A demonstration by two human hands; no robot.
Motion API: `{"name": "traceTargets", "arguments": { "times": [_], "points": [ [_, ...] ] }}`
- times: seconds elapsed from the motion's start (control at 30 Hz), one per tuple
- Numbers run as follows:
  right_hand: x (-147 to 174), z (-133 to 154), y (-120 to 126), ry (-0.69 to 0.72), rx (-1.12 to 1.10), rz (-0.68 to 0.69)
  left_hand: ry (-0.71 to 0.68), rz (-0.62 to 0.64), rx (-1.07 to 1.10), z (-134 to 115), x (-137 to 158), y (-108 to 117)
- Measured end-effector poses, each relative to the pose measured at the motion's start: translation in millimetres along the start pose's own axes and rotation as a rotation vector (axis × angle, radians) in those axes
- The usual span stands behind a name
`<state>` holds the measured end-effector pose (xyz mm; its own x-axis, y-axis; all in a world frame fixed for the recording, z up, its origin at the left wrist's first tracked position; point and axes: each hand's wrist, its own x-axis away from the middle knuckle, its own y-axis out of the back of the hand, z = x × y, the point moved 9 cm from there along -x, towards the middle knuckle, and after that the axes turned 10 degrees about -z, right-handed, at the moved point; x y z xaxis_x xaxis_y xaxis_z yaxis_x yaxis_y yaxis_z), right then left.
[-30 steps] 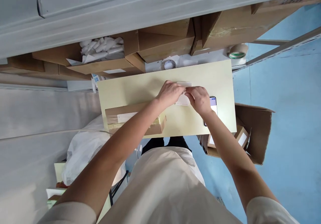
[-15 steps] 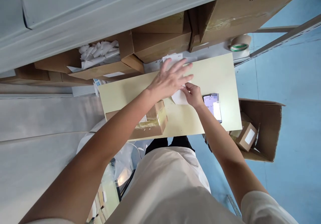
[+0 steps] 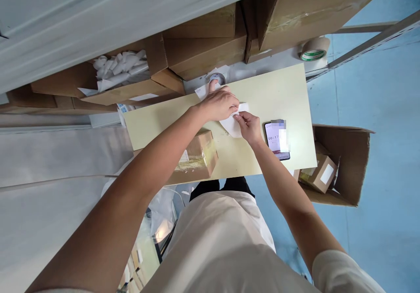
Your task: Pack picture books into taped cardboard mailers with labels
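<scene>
Over the pale table (image 3: pixel 275 82), my right hand (image 3: pixel 251 128) pinches a small white paper sheet (image 3: pixel 231 127) between thumb and fingertips. My left hand (image 3: pixel 219 104) is closed at the upper edge of the same sheet, its fingertips close to those of the right; its thumb sticks out away from the fingers. Part of the sheet hides behind the left fingers. Beyond the left hand lie a grey tape roll (image 3: pixel 218 78) and another white paper (image 3: pixel 201 92). A taped cardboard box (image 3: pixel 197 164) sits below the left forearm, partly covered by it.
A phone with a lit timer (image 3: pixel 277 140) lies right of my right hand. Brown tape (image 3: pixel 314 50) stands on the back shelf. Open cartons line the back, one holding crumpled white paper strips (image 3: pixel 121 69). A large open carton (image 3: pixel 351 166) with a smaller box sits off the table's right end.
My left hand has gone from spread fingers to closed at the sheet's edge. The sheet has lifted and bent between both hands. The grey tape roll has come into sight.
</scene>
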<state>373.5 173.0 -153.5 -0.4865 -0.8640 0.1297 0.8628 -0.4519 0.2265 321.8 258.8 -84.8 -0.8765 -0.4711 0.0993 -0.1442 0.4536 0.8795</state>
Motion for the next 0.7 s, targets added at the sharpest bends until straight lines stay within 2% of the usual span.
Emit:
{"name": "traceTargets", "arguments": {
  "times": [0.13,0.3,0.43,0.57,0.7],
  "points": [
    [0.5,2.0,-0.2,0.044,0.015,-0.029,0.063,0.021,0.042,8.6,-0.1,-5.1],
    [0.8,0.9,-2.7,0.063,-0.016,-0.048,0.163,0.005,0.052,22.8,-1.7,0.9],
    [-2.7,-9.2,-11.1,0.042,-0.010,-0.001,0.150,0.008,0.050,25.8,-2.5,6.6],
    [-9.1,-26.8,-12.4,0.010,0.082,0.002,0.156,-0.120,0.081,34.0,-1.1,28.1],
    [-10.5,-27.9,-6.3,0.039,0.171,-0.044,0.279,-0.381,0.185,50.8,11.8,65.7]
  ]
}}
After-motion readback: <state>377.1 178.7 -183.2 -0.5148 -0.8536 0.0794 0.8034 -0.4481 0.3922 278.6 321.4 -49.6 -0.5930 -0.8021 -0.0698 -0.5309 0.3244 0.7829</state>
